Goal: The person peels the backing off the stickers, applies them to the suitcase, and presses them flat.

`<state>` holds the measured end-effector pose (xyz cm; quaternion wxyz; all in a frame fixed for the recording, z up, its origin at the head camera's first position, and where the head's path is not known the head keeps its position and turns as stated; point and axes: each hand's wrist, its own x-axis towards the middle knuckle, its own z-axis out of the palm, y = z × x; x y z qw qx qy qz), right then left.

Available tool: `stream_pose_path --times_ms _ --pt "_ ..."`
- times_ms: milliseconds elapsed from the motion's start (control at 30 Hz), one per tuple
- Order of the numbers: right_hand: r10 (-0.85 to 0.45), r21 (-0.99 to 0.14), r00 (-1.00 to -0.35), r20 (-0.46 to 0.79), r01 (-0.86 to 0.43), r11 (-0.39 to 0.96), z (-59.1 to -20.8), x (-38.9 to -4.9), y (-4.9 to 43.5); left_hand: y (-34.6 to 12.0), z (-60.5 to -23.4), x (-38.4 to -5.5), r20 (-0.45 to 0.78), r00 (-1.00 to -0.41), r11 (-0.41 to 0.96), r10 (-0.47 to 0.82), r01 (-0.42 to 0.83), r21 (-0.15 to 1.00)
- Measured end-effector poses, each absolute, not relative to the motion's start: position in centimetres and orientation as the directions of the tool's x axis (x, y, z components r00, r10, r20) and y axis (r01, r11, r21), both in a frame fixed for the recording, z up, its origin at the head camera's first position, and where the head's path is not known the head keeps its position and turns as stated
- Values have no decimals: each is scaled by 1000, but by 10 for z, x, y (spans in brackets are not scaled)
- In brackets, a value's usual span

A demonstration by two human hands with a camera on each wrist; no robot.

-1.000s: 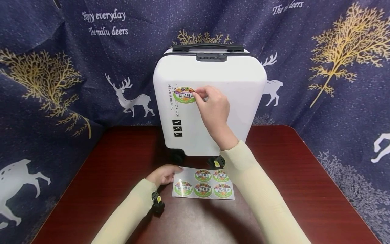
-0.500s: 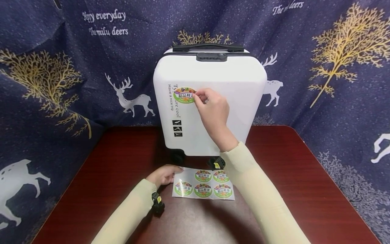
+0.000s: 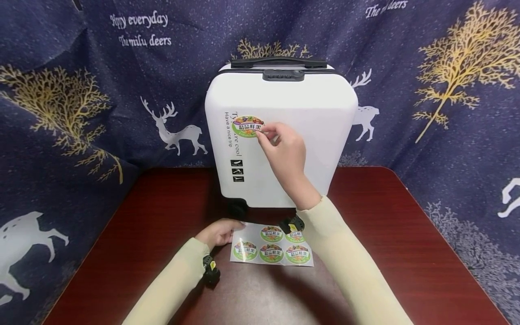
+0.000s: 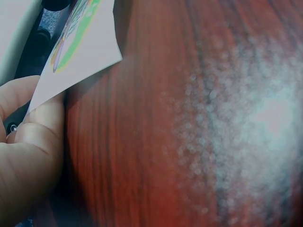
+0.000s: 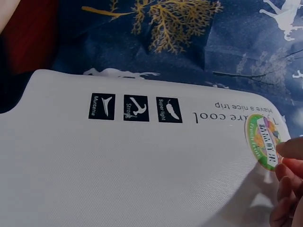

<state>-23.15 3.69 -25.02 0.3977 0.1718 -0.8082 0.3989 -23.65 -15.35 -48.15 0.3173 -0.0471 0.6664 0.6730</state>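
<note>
A white suitcase stands upright. Over its printed lettering at upper left lies an oval fruit sticker, green and white with coloured fruit. My right hand pinches the sticker's right edge between thumb and finger; in the right wrist view the thumb covers part of that edge. Whether the whole sticker touches the suitcase, I cannot tell. Down in front, my left hand holds the left corner of a sheet of stickers, thumb on one side and fingers on the other. Several matching stickers remain on it, with a bare spot at upper left.
A dark red wooden table bears the suitcase. Close behind hangs a blue cloth with deer and golden trees. The suitcase has a black handle and a combination lock on top.
My right hand has moved slightly down along the sticker's right edge, uncovering more of its print. The left hand and the sheet stay in place.
</note>
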Motion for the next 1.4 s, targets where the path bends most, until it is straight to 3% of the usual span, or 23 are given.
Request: stream_pose_path --times_ms 1400 --pt "-131 -556 -721 681 -625 548 -291 -208 77 -153 -481 -235 -488 -797 81 355 -494 866"
